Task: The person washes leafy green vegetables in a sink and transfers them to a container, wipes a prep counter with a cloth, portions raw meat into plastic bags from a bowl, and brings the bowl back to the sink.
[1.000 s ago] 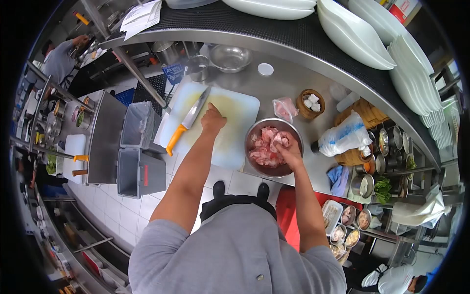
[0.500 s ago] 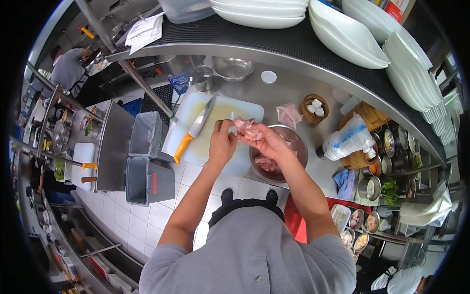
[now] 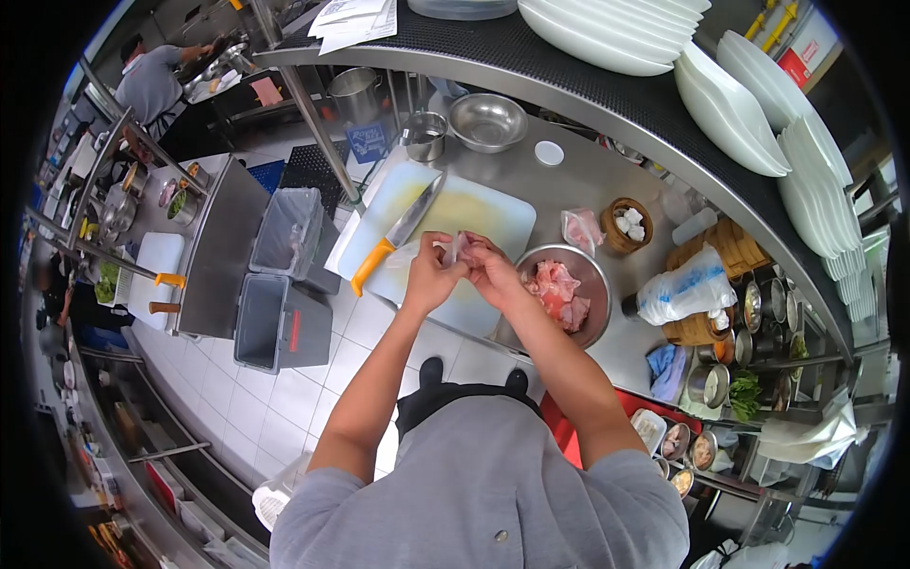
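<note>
My left hand (image 3: 436,279) and my right hand (image 3: 493,274) meet above the white cutting board (image 3: 498,213). Both have their fingers closed on a thin clear plastic bag (image 3: 461,247), part of it hidden behind the fingers. A metal bowl (image 3: 604,299) sits just right of my right hand, partly behind that forearm. Pieces of raw pink meat (image 3: 557,289) lie in the bowl. On the board's left side rests a knife (image 3: 413,214) with a yellow handle, its blade angled away from me.
Behind the bowl lies a bag of pink meat (image 3: 582,229) beside a bamboo steamer (image 3: 627,226). An empty metal bowl (image 3: 488,122) stands at the back. Overhead, a shelf (image 3: 569,109) carries stacked white plates (image 3: 607,36). Grey bins (image 3: 284,322) stand left; another person (image 3: 152,81) works far left.
The meat that was in my hands now lies in the bowl. My hands have drawn together on the plastic bag. The view has shifted, so the counter appears farther right.
</note>
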Tool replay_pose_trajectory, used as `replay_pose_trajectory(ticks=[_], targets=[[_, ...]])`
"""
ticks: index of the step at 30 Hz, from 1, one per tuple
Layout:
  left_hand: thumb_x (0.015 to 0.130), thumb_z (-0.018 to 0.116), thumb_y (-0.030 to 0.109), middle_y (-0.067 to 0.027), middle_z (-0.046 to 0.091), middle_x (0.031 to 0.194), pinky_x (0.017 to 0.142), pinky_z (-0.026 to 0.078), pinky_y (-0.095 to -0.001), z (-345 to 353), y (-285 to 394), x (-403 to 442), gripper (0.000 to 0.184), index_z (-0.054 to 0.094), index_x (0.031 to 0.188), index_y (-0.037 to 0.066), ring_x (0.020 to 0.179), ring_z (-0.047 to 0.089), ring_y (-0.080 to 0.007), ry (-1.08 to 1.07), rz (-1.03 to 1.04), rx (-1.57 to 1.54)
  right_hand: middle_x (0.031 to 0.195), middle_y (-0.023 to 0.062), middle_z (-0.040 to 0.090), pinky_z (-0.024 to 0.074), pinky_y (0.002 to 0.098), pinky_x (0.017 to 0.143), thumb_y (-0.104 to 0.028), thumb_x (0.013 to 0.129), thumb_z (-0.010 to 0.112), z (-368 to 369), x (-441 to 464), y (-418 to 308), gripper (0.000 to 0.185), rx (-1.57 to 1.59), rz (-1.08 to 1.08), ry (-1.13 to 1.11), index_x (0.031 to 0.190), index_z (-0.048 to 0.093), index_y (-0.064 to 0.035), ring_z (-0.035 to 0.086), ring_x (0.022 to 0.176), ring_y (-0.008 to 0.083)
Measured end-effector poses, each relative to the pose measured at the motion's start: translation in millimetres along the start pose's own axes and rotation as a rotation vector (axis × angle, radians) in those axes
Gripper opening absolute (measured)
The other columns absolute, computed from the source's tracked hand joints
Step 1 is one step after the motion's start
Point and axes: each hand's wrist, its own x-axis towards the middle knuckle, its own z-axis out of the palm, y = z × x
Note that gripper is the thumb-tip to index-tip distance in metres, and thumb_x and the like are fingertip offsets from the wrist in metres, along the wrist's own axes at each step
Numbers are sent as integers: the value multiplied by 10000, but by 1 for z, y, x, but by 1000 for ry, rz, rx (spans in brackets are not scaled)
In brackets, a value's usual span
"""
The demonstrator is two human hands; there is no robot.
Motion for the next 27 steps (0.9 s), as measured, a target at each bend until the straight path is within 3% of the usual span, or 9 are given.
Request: replay_pose_trajectory(ticks=[3,5,8,11,14,17,18,20,27], targets=[[824,624,9,-44,564,686,557,419,-251,3,-26,6,288,547,1102,16,625,541,-95,29,-30,77,1023,24,624,508,278,800,-53,925,534,1,4,8,358,-152,-109,48,1282,537,-29,603,925,128],[835,619,14,-32,549,681,548,408,-246,6,-36,7,237,578,1069,3,603,515,-83,74,2,18,1139,30,618,474,276,931,-47,925,556,1,2,9,428,-649,-263,67,1351,536,-78,583,1038,122],[857,589,0,-18,535,669,542,414,-251,7,-31,2,168,615,1023,-11,576,482,-79,210,-47,-60,1206,50,587,453,268,949,-31,921,545,8,-13,-7,524,-878,-229,63,1431,468,-124,566,1073,150],[879,571,0,-26,528,642,530,419,-265,9,-31,-3,143,623,1012,-1,556,485,-88,275,11,-19,1065,73,605,481,286,853,7,879,533,12,-25,-23,615,-888,-159,-17,1465,387,-111,574,933,143],[901,567,11,-39,525,626,526,425,-275,8,-8,-16,150,629,1037,-2,551,493,-93,289,115,99,1148,112,607,494,316,860,35,863,532,22,-46,-37,670,-1053,-248,-123,1485,339,-122,599,945,184],[902,587,27,-88,545,619,524,440,-317,11,-3,-24,173,627,1066,-12,525,523,-161,340,98,122,1157,106,588,506,288,782,67,839,551,18,-59,-33,709,-1363,-350,-60,1485,348,-144,590,964,164],[891,585,23,-140,593,684,564,468,-363,12,-6,-26,198,624,1082,-15,569,576,-240,277,139,254,1157,106,588,506,288,782,67,839,551,14,-60,-31,709,-1366,-339,-64,1485,348,-144,590,964,164],[871,590,21,-241,665,850,648,510,-464,14,-12,-30,225,599,1093,-15,695,645,-405,162,153,397,1177,178,629,519,344,856,57,847,536,5,-60,-26,668,-1392,-227,5,1462,351,-123,656,1009,266],[887,590,56,-232,666,874,646,509,-475,21,-14,-43,162,558,1040,15,720,645,-411,195,92,351,847,196,694,557,394,723,46,866,544,-13,-49,-22,472,-1518,-506,280,1316,510,-93,702,781,360]])
